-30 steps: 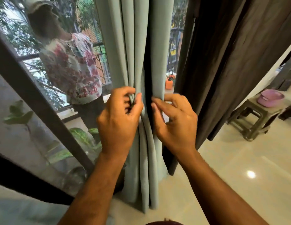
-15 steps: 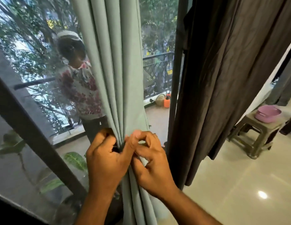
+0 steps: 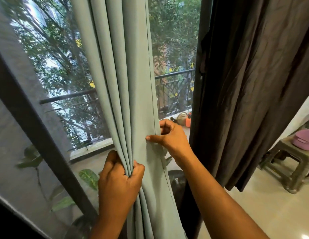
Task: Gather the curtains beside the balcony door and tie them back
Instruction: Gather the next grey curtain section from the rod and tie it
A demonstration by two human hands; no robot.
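A pale green curtain (image 3: 126, 80) hangs in long folds down the middle of the view, in front of the balcony door glass. My left hand (image 3: 118, 181) is closed around a bunch of its folds low down. My right hand (image 3: 169, 135) is higher and to the right, pinching the curtain's stitched right edge between thumb and fingers. To the right hangs a dark brown curtain (image 3: 250, 87), untouched. No tie-back is visible.
A dark door frame bar (image 3: 34, 128) slants across the left. Outside are a balcony railing (image 3: 174, 75), leafy plants (image 3: 89, 176) and orange items (image 3: 188, 120) on the balcony floor. At right a plastic stool (image 3: 295, 166) carries a pink container (image 3: 304, 139) on glossy tile floor.
My right hand has moved up and right along the green curtain's edge, apart from the left hand. The view has tilted up, and the person seen behind the glass is out of sight.
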